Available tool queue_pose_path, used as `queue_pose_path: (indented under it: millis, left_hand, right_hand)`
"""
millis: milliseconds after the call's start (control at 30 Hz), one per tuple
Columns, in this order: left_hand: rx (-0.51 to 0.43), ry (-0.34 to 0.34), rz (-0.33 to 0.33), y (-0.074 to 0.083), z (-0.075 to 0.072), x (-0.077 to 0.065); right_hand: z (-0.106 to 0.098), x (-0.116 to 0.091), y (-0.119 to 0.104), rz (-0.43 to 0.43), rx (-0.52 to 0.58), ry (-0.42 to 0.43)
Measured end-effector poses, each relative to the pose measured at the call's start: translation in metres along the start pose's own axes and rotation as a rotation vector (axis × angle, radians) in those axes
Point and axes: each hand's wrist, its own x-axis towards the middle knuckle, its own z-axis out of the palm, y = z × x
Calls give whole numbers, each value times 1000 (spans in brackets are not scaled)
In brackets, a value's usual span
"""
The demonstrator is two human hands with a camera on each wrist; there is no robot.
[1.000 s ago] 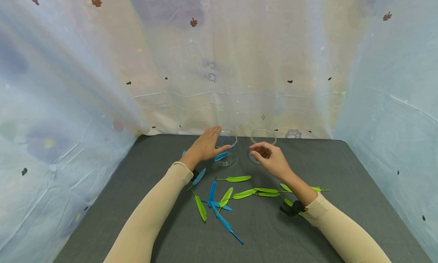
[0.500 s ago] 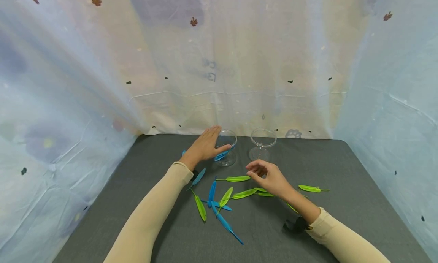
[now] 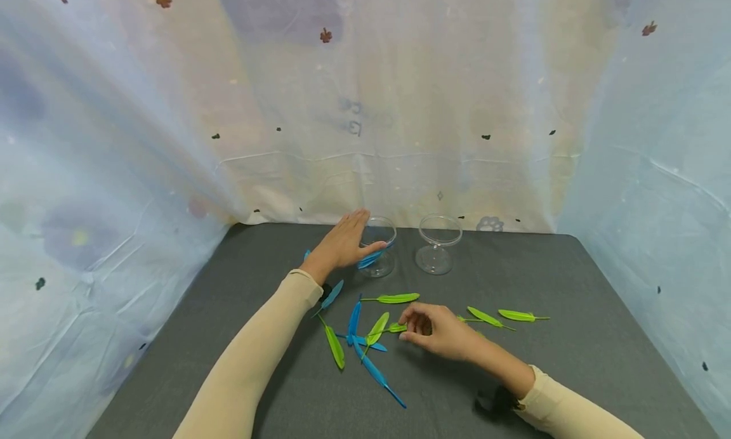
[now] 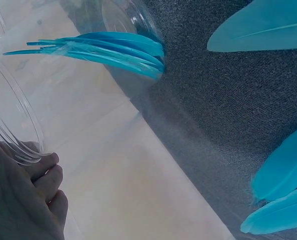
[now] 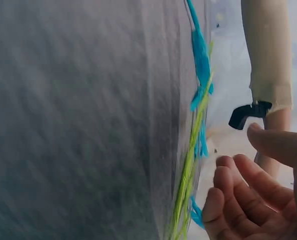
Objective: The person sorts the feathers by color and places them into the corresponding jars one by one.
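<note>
In the head view my left hand [image 3: 342,242] holds the side of a clear stemmed dessert cup [image 3: 381,268], thumb at the near side. Several blue feathers [image 3: 371,259] lie inside this bowl; in the left wrist view my fingers [image 4: 49,182] meet its rim. My right hand [image 3: 436,332] hovers low over a green feather [image 3: 398,328], fingers loosely bent, partly hiding other green ones. Seen from the right wrist, the hand [image 5: 253,200] has a gap between thumb and fingertips and nothing in it. A second clear cup [image 3: 434,260] stands to the right, with no feathers visible inside.
Loose blue feathers [image 3: 374,369] and green feathers [image 3: 335,348] lie scattered and partly crossed on the dark grey tabletop [image 3: 320,407]. More green feathers [image 3: 516,314] are at the right. A patterned curtain [image 3: 400,109] rises behind the table's far edge.
My right hand has come away from the right cup, moving down and toward me to the green feathers. My left hand stays at the left cup.
</note>
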Motion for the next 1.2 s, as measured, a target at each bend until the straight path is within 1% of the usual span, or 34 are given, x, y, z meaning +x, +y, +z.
queue_pose_path:
  millis: [133, 367, 500, 733, 1067, 1200]
  left_hand:
    - [-1, -1, 0, 0, 0, 0]
    - [0, 1, -3, 0, 0, 0]
    - [2, 0, -5, 1, 0, 0]
    - [8, -4, -3, 1, 0, 0]
    - [0, -9, -7, 1, 1, 1]
    - [-5, -5, -5, 1, 1, 1]
  right_hand:
    - [4, -6, -5, 26, 19, -92]
    - [13, -11, -11, 83, 15, -197]
    - [18, -13, -14, 80, -18, -243]
    - [25, -16, -22, 71, -171, -271]
    - [31, -17, -33, 53, -317, -272]
    - [33, -18, -37, 54, -347, -279]
